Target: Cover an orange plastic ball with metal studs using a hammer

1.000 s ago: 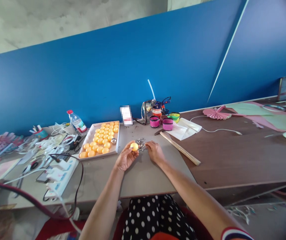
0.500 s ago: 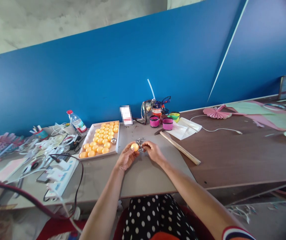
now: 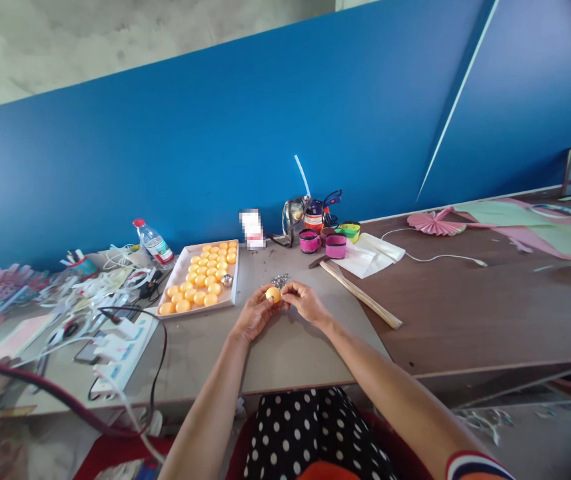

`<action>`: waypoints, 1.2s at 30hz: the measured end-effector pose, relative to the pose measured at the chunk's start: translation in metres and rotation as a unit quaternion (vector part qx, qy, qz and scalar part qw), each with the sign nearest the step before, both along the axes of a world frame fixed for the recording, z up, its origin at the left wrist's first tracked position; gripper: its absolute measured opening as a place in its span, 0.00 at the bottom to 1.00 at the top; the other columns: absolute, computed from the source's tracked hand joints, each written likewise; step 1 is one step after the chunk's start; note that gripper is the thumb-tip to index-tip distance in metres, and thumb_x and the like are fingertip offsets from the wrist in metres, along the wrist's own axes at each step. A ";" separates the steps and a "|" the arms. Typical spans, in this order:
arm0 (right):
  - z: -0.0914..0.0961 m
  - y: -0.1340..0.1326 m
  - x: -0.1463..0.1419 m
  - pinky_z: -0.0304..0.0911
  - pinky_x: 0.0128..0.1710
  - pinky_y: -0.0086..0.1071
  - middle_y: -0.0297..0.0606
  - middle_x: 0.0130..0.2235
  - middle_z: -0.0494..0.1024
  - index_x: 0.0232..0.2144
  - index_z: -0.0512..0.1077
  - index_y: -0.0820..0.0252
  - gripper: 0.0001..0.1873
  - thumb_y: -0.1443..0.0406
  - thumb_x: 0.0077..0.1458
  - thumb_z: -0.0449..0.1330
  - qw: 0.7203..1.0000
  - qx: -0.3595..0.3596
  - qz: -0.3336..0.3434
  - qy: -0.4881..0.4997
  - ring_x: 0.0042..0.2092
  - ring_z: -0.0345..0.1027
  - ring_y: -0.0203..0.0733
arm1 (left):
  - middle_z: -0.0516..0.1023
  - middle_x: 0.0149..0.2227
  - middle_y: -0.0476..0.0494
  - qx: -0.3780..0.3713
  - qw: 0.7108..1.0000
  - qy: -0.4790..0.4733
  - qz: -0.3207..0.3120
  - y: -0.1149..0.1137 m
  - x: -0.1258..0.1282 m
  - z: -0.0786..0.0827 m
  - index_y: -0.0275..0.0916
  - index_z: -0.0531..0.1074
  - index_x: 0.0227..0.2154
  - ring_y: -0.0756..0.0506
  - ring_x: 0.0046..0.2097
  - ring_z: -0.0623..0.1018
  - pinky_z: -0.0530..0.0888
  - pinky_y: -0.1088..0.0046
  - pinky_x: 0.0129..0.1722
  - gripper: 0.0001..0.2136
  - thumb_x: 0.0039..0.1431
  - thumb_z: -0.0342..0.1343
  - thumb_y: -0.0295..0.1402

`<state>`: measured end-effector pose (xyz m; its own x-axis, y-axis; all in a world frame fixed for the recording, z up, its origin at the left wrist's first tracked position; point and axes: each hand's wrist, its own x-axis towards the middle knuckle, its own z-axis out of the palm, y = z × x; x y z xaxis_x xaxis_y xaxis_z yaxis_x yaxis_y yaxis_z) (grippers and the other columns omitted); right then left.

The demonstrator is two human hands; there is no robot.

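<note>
My left hand (image 3: 254,315) holds an orange ping-pong ball (image 3: 273,294) between its thumb and fingers, above the board. At the ball's right side, the fingertips of my right hand (image 3: 306,303) are pinched together; whatever they hold is too small to make out. A heap of small shiny metal pieces (image 3: 280,280) lies on the board just behind the ball. To the left, a shallow white tray (image 3: 236,280) bears many more orange balls (image 3: 199,299) and one silvery round object (image 3: 226,281).
A hammer (image 3: 360,293) lies right of my hands, near pink bands (image 3: 336,247) and white paper (image 3: 372,257). Left are a plastic bottle (image 3: 154,243), a power strip (image 3: 124,360) and tangled cables. A blue partition (image 3: 265,133) stands behind the table.
My right hand has come left from the metal pieces to the ball. The ball, in my left hand, has shifted slightly right.
</note>
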<state>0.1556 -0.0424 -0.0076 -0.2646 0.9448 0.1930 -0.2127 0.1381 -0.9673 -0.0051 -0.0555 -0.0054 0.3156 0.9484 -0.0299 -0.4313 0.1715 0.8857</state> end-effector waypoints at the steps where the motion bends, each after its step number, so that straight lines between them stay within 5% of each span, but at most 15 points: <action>1: 0.001 0.000 0.000 0.59 0.28 0.28 0.26 0.22 0.67 0.26 0.66 0.59 0.09 0.61 0.42 0.59 1.000 -0.004 0.004 0.002 0.23 0.61 0.31 | 0.76 0.38 0.41 0.003 1.000 0.003 -0.003 0.000 0.000 0.000 0.36 0.67 0.45 0.46 0.36 0.77 0.70 0.65 0.43 0.22 0.45 0.63 0.31; 36: -0.004 0.001 0.000 0.54 0.26 0.26 0.28 0.22 0.66 0.26 0.69 0.59 0.09 0.59 0.44 0.58 0.998 -0.006 -0.036 -0.041 0.24 0.56 0.31 | 0.76 0.41 0.38 -0.015 1.000 -0.006 -0.007 -0.001 0.002 0.002 0.36 0.70 0.44 0.44 0.39 0.77 0.68 0.62 0.48 0.19 0.47 0.62 0.31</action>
